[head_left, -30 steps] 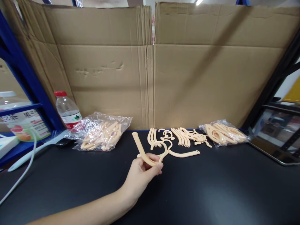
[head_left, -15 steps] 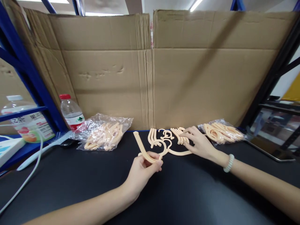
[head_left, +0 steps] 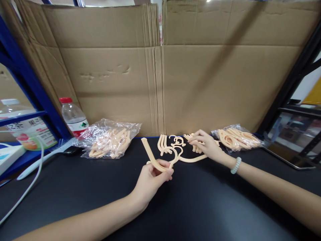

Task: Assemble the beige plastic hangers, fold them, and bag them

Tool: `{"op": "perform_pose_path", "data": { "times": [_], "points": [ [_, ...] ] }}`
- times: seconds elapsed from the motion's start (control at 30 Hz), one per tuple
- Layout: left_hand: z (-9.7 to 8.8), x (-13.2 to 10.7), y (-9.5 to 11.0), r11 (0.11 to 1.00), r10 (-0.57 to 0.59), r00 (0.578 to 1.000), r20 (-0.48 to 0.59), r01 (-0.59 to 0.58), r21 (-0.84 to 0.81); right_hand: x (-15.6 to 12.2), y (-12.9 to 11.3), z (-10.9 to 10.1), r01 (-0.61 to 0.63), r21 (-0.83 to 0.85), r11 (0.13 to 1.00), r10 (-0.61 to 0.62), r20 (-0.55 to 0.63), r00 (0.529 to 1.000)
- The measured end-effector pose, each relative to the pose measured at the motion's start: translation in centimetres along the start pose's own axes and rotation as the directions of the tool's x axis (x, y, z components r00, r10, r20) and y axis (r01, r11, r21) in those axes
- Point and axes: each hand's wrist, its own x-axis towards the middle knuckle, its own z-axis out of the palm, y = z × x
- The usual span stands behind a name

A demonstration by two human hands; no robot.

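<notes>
My left hand [head_left: 156, 177] is closed on a beige plastic hanger part [head_left: 151, 157], a curved arm with a hook beside it, held above the black table. Just behind it lies a beige hanger [head_left: 193, 159] with its hook and a long arm reaching right. My right hand [head_left: 209, 145] is over a row of curved hanger arms [head_left: 197, 149] at the right, fingers stretched out and fingertips at the pieces. Left of that row are several small hooks [head_left: 177, 140] and another row of curved arms [head_left: 163, 144].
A clear bag of beige parts [head_left: 110, 142] lies at the left and another bag [head_left: 238, 138] at the right. Further left are a red-capped bottle [head_left: 74, 118] and a white cable [head_left: 37, 174]. A tablet-like device [head_left: 288, 155] lies far right. Cardboard [head_left: 112, 73] walls the back.
My right hand has moved slightly left and down onto the row of curved arms. My left hand keeps its hold on the hanger part. The view has tipped slightly down.
</notes>
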Motion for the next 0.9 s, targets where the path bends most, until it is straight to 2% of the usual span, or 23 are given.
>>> {"op": "perform_pose_path", "data": {
  "times": [0.1,0.17,0.27,0.37,0.43,0.6,0.67,0.77,0.83,0.9],
  "points": [
    [0.0,0.0,0.0,1.0,0.007,1.0,0.007,-0.007,-0.004,-0.4,-1.8,-0.8,-0.164,0.172,0.971,0.191,-0.152,0.97],
    [0.0,0.0,0.0,1.0,0.013,1.0,0.011,-0.013,-0.004,-1.1,-3.3,-1.1,-0.203,0.311,0.929,0.256,-0.14,0.957],
    [0.0,0.0,-0.1,1.0,0.007,1.0,0.007,-0.007,-0.009,-2.2,-5.6,-1.0,-0.248,0.537,0.806,0.32,-0.042,0.947],
    [0.1,0.0,0.0,1.0,-0.002,1.0,0.002,0.002,-0.017,-2.9,-7.3,-0.2,-0.318,0.711,0.627,0.379,0.078,0.922],
    [0.1,-0.1,0.0,1.0,0.003,1.0,-0.002,-0.003,-0.029,-3.2,-7.9,0.5,-0.362,0.806,0.469,0.434,0.146,0.889],
    [0.1,-0.1,0.1,0.998,-0.007,1.0,0.022,0.008,-0.06,-4.2,-8.4,2.1,-0.443,0.895,0.047,0.562,0.343,0.753],
    [0.0,-0.1,0.0,0.997,0.003,0.999,0.046,0.001,-0.074,-4.6,-8.5,2.4,-0.439,0.895,-0.073,0.576,0.397,0.714],
    [-0.2,0.0,-0.2,0.997,0.022,0.997,0.079,-0.016,-0.075,-4.9,-9.0,2.7,-0.464,0.878,-0.118,0.525,0.452,0.721],
    [-0.3,0.0,-0.4,0.998,0.033,0.994,0.105,-0.026,-0.065,-4.9,-9.4,2.8,-0.492,0.867,-0.086,0.479,0.469,0.742],
    [-0.4,0.1,-0.4,0.997,0.045,0.99,0.132,-0.036,-0.065,-4.9,-9.8,2.9,-0.503,0.865,-0.004,0.455,0.449,0.769]
  ]
}}
